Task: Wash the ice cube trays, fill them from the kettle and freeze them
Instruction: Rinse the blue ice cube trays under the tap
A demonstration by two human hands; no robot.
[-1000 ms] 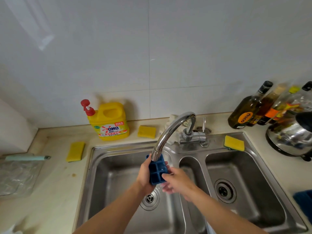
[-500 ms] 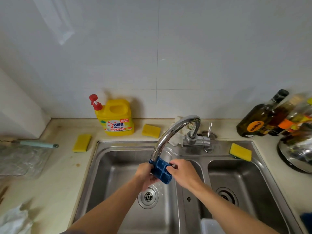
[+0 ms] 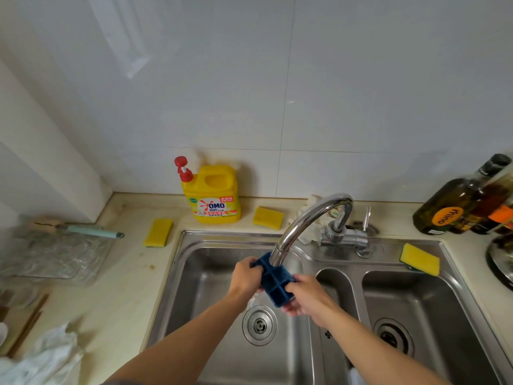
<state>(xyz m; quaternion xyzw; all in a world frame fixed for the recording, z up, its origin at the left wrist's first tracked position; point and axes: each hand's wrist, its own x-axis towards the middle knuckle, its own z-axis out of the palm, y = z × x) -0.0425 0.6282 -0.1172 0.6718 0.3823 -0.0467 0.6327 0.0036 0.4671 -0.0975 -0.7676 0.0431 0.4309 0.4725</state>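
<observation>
A small blue ice cube tray (image 3: 274, 283) with square cells is held over the left basin of the steel sink (image 3: 183, 276), right under the spout of the chrome tap (image 3: 308, 220). My left hand (image 3: 245, 279) grips its left end and my right hand (image 3: 306, 297) grips its right end, fingers curled round the edge. Water splashes below the tray, above the left drain (image 3: 259, 325). The metal kettle (image 3: 501, 259) shows only partly at the right edge.
A yellow detergent jug (image 3: 212, 194) stands by the wall. Yellow sponges lie at the left (image 3: 158, 232), behind the sink (image 3: 268, 217) and on the sink's right rim (image 3: 420, 258). Oil bottles (image 3: 455, 207) stand at the back right. A clear tray (image 3: 52, 254) and crumpled plastic (image 3: 47, 359) lie on the left counter.
The tray has turned from upright to lying flatter under the spout, its cells now facing up. The view has shifted left and slightly up, so the kettle is mostly out of frame.
</observation>
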